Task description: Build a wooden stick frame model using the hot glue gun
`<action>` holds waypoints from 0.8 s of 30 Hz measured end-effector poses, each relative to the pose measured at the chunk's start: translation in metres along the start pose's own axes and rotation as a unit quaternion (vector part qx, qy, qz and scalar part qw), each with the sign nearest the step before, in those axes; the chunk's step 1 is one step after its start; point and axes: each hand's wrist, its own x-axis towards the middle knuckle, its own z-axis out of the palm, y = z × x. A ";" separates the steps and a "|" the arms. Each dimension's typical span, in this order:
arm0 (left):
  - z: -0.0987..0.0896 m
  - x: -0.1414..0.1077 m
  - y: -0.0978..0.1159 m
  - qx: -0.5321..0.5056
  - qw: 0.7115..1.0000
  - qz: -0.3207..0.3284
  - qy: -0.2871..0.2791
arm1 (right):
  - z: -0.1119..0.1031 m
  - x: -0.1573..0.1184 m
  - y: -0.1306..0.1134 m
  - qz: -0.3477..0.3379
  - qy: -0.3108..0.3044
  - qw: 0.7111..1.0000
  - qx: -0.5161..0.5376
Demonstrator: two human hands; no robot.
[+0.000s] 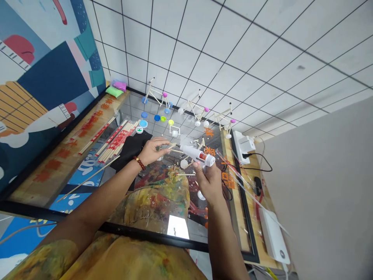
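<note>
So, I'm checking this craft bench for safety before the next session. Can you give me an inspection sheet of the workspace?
Surface: glossy glass-like top over colourful artwork.
Job's things: white glue gun; thin wooden stick.
Clutter: bundled wooden sticks, black cloth, stick models, loose coloured caps.
Hands: right hand grips the gun; left hand holds the stick beside its tip.
Cables: black cable runs from a white power strip.
Surroundings: painted mural at left, grey partition at right.
</note>
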 end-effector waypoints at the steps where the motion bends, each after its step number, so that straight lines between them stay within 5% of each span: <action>1: 0.000 0.000 0.000 -0.001 1.000 0.000 0.000 | -0.001 -0.001 0.000 0.004 0.001 1.000 0.005; 6: -0.001 0.001 0.001 -0.006 1.000 0.009 0.001 | -0.002 -0.003 -0.003 0.041 -0.013 0.991 0.130; 10: -0.001 0.001 0.001 -0.008 1.000 0.006 0.000 | -0.003 -0.006 0.000 0.090 -0.048 0.952 0.290; 15: 0.000 0.001 0.000 -0.003 1.000 0.000 0.006 | -0.008 -0.010 0.006 0.130 -0.040 0.927 0.350; 24: -0.002 0.002 0.005 -0.001 1.000 -0.005 -0.001 | -0.037 -0.008 0.030 0.165 0.127 0.916 0.344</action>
